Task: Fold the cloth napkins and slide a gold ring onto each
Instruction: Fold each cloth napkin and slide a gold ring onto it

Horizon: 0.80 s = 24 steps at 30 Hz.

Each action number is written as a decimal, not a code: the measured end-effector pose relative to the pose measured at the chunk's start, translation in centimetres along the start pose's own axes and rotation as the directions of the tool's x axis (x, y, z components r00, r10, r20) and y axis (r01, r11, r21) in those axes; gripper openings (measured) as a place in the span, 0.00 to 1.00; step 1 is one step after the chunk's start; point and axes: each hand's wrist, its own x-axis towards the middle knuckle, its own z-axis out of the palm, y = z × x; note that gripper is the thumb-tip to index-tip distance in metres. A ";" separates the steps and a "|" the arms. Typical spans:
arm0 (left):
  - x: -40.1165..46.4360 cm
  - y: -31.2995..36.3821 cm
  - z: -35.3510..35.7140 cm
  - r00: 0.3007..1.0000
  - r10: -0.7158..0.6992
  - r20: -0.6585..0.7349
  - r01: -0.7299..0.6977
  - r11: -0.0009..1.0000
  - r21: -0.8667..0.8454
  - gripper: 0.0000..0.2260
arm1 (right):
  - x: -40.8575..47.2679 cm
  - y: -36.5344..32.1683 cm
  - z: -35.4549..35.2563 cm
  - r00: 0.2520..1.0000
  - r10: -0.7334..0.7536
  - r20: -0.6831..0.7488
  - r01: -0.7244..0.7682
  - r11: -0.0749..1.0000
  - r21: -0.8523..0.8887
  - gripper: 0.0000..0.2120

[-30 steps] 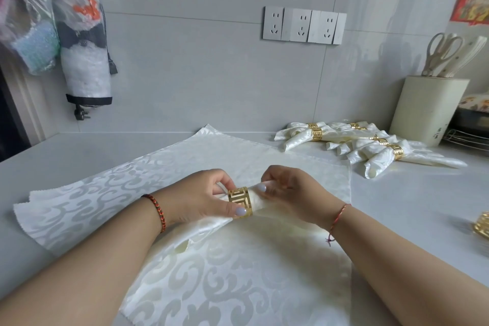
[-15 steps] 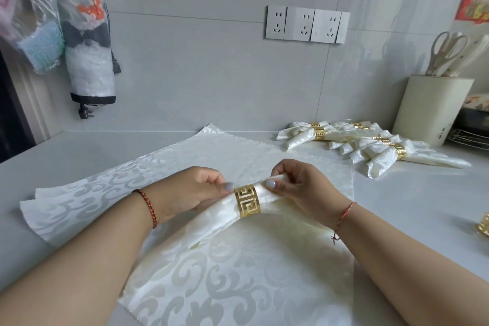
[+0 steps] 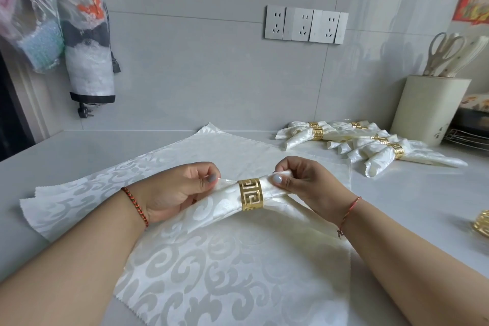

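A folded ivory napkin [image 3: 211,210] is held just above the counter with a gold ring [image 3: 250,194] around its middle. My left hand [image 3: 174,189] pinches the napkin's edge left of the ring. My right hand [image 3: 304,184] pinches the gathered cloth right of the ring. Beneath them, flat ivory napkins [image 3: 225,267] with a swirl pattern lie stacked on the counter. A pile of finished ringed napkins [image 3: 370,145] lies at the back right.
A loose gold ring [image 3: 482,225] sits at the right edge of the grey counter [image 3: 412,198]. A cream utensil holder [image 3: 428,111] with scissors stands at the back right beside a wire rack [image 3: 468,136]. Bags [image 3: 87,42] hang on the wall at left.
My left hand has let go of the ring and moved left to the napkin's edge. The ring now sits uncovered on the napkin's middle, which has lifted slightly.
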 end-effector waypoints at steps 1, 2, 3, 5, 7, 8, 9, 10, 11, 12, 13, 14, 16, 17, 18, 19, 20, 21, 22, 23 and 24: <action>0.0 0.0 0.1 1.000 -0.006 0.003 0.006 1.000 -0.008 0.08 | 0.0 0.0 0.0 1.000 0.001 -0.007 -0.001 1.000 0.000 0.10; 0.0 0.0 0.1 1.000 -0.016 0.011 0.016 1.000 -0.020 0.09 | -0.1 0.0 -0.1 1.000 0.003 -0.018 -0.003 1.000 -0.003 0.10; 0.0 0.0 0.2 0.999 -0.029 0.020 0.030 0.999 -0.031 0.10 | -0.1 0.1 -0.1 0.999 0.003 -0.032 -0.004 1.000 -0.011 0.09; -0.1 0.2 0.5 0.998 -0.051 0.035 0.051 0.999 -0.010 0.10 | 0.0 0.3 -0.2 0.998 0.004 -0.060 -0.007 0.999 -0.046 0.08; 0.0 0.1 0.7 0.999 -0.040 -0.013 0.041 0.995 0.086 0.14 | 0.1 0.5 -0.2 0.997 0.001 -0.083 -0.007 0.997 -0.074 0.07; 0.2 0.0 0.9 0.998 -0.014 -0.058 0.021 0.992 0.126 0.15 | 0.2 0.5 -0.2 0.996 0.000 -0.093 -0.008 0.997 -0.082 0.07; 0.2 0.0 1.1 0.995 0.011 -0.102 0.004 0.989 0.147 0.15 | 0.2 0.6 -0.3 0.995 0.000 -0.100 -0.008 0.997 -0.082 0.06; 0.4 0.0 1.3 0.991 0.032 -0.131 -0.012 0.988 0.151 0.15 | 0.2 0.5 -0.3 0.995 0.004 -0.104 -0.011 0.998 -0.067 0.05; 0.4 0.0 1.3 0.988 0.047 -0.149 -0.024 0.989 0.149 0.16 | 0.2 0.4 -0.5 0.995 0.015 -0.103 -0.018 0.999 -0.030 0.04; 0.4 0.0 1.3 0.986 0.061 -0.158 -0.038 0.989 0.146 0.16 | 0.2 0.2 -0.7 0.995 0.038 -0.095 -0.034 0.999 0.037 0.04; 0.4 0.1 1.4 0.983 0.071 -0.167 -0.047 0.989 0.144 0.16 | 0.3 0.1 -1.0 0.994 0.077 -0.077 -0.067 0.990 0.126 0.08; 0.4 0.0 1.3 0.981 0.080 -0.176 -0.054 0.988 0.144 0.16 | 0.3 -0.1 -1.3 0.991 0.128 -0.047 -0.115 0.971 0.212 0.12; 0.4 0.0 1.4 0.978 0.091 -0.188 -0.064 0.987 0.145 0.15 | 0.2 -0.1 -1.9 0.979 0.202 0.017 -0.200 0.948 0.248 0.19; 0.4 0.0 1.5 0.978 0.092 -0.188 -0.065 0.988 0.143 0.14 | 0.0 0.1 -2.0 0.976 0.213 0.041 -0.217 0.956 0.199 0.21; 0.3 0.0 1.6 0.978 0.090 -0.186 -0.065 0.988 0.138 0.14 | -0.1 0.1 -2.0 0.976 0.214 0.052 -0.219 0.965 0.145 0.22; 0.3 0.0 1.8 0.979 0.087 -0.186 -0.064 0.989 0.130 0.14 | -0.2 0.1 -1.9 0.978 0.207 0.039 -0.210 0.972 0.105 0.21; 0.2 0.0 1.9 0.977 0.086 -0.194 -0.063 0.990 0.123 0.14 | -0.2 0.1 -1.9 0.979 0.203 -0.001 -0.202 0.975 0.088 0.19; 0.2 0.1 2.1 0.973 0.087 -0.215 -0.062 0.991 0.123 0.15 | -0.2 0.0 -1.9 0.978 0.200 -0.055 -0.194 0.976 0.100 0.17; 0.2 0.1 2.2 0.966 0.089 -0.244 -0.059 0.990 0.128 0.17 | -0.1 0.0 -1.9 0.973 0.202 -0.114 -0.187 0.974 0.128 0.17; 0.3 0.1 2.4 0.957 0.086 -0.279 -0.052 0.991 0.126 0.19 | -0.1 0.0 -1.9 0.964 0.203 -0.172 -0.176 0.971 0.161 0.17; 0.3 0.1 2.6 0.946 0.074 -0.316 -0.042 0.993 0.107 0.21 | -0.1 -0.1 -1.9 0.953 0.200 -0.228 -0.165 0.973 0.164 0.18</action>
